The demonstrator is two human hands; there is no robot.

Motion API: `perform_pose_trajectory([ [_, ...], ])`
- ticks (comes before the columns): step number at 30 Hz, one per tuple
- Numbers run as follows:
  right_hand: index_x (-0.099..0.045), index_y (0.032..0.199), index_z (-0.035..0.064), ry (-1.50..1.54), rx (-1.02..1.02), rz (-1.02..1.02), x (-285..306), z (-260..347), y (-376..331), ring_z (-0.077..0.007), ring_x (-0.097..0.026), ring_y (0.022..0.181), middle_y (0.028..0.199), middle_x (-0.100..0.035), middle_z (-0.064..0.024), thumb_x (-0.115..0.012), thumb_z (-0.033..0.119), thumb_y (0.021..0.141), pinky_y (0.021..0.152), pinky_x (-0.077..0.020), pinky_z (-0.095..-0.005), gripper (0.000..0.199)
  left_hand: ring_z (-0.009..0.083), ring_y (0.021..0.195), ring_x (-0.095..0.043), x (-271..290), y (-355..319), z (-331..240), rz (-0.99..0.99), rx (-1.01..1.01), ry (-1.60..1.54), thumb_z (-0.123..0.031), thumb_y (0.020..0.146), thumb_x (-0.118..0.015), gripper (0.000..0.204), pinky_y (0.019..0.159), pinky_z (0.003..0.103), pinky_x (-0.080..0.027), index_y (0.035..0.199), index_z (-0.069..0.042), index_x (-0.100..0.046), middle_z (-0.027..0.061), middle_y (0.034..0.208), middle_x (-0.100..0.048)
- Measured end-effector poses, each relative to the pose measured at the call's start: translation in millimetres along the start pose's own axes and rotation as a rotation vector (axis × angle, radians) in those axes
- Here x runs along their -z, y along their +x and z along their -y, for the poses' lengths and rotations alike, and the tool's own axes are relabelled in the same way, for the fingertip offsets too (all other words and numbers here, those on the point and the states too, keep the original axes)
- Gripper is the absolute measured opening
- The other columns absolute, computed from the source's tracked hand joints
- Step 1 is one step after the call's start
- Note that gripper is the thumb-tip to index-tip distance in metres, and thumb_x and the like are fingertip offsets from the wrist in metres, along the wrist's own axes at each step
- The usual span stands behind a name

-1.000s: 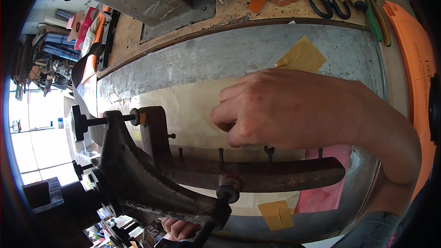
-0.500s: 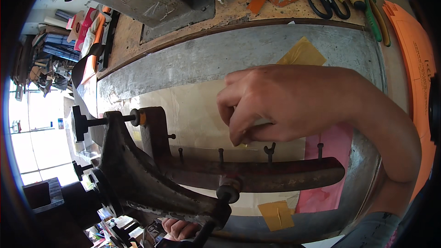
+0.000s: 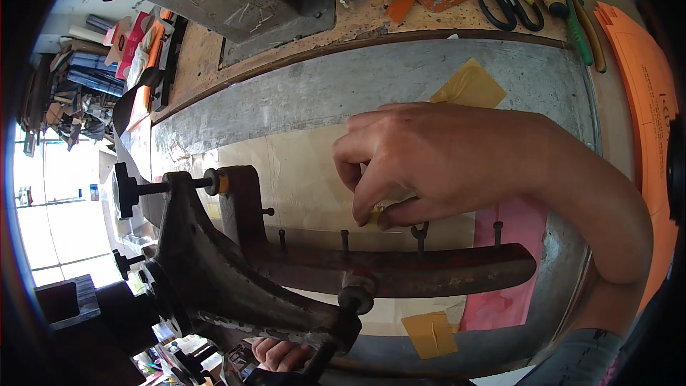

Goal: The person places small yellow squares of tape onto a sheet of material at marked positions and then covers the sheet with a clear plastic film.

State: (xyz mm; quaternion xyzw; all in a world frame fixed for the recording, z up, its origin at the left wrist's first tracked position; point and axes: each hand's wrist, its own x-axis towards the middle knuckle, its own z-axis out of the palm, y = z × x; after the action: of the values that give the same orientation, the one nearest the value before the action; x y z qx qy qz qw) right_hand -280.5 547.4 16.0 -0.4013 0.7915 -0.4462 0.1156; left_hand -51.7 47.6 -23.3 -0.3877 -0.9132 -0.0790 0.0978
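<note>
Wooden workbench (image 3: 300, 36), grey metal plate (image 3: 343, 86), black scissors (image 3: 507, 3), orange sheets (image 3: 643, 93), screwdrivers (image 3: 564, 0)

Two hands are seen: the right hand (image 3: 436, 161) over the cream sheet (image 3: 300, 171), the left hand (image 3: 280, 352) at the near edge. One iron press frame (image 3: 214, 271) with one dark bar (image 3: 400, 271) is counted. Five upright pins (image 3: 345, 240) are counted along the bar. Two yellow tape patches (image 3: 468, 86) are seen, one far, one near. One pair of black scissors (image 3: 507, 3) and one pink sheet (image 3: 507, 271) are counted at right.
</note>
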Motion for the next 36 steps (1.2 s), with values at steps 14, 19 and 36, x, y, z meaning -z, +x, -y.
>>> perform_pose_trajectory([
  [14, -0.081, 0.099, 0.0068, 0.018, 0.016, 0.022, 0, -2, 1, -0.0268, -0.065, 0.112, 0.104, -0.066, -0.0064, -0.083, 0.013, 0.083, 0.102, -0.0508, -0.0423, 0.018, 0.0268, 0.096, -0.064, -1, 31, -10, -0.090, 0.015, -0.036, -0.056, 0.101, -0.064, 0.039, 0.095, 0.048, -0.046, 0.107, -0.018, -0.067, 0.0063, 0.109, -0.070],
  [19, -0.082, 0.097, 0.0090, -0.020, 0.031, 0.023, 0, -1, 1, -0.0263, -0.065, 0.111, 0.102, -0.065, -0.0059, -0.082, 0.014, 0.084, 0.100, -0.0509, -0.0425, 0.014, 0.0276, 0.096, -0.064, -3, 17, -4, -0.067, 0.014, -0.033, -0.057, 0.101, -0.063, 0.040, 0.092, 0.047, -0.047, 0.106, -0.018, -0.067, 0.0064, 0.108, -0.070],
  [36, -0.077, 0.087, 0.0049, 0.061, -0.052, -0.091, -4, 3, -2, -0.0247, -0.067, 0.097, 0.097, -0.066, -0.0067, -0.085, 0.014, 0.084, 0.084, -0.0541, -0.0407, 0.012, 0.0302, 0.090, -0.064, -17, 52, -13, -0.301, -0.028, 0.026, -0.056, 0.105, -0.054, 0.046, 0.083, 0.046, -0.050, 0.102, -0.012, -0.065, 0.0084, 0.100, -0.070],
])
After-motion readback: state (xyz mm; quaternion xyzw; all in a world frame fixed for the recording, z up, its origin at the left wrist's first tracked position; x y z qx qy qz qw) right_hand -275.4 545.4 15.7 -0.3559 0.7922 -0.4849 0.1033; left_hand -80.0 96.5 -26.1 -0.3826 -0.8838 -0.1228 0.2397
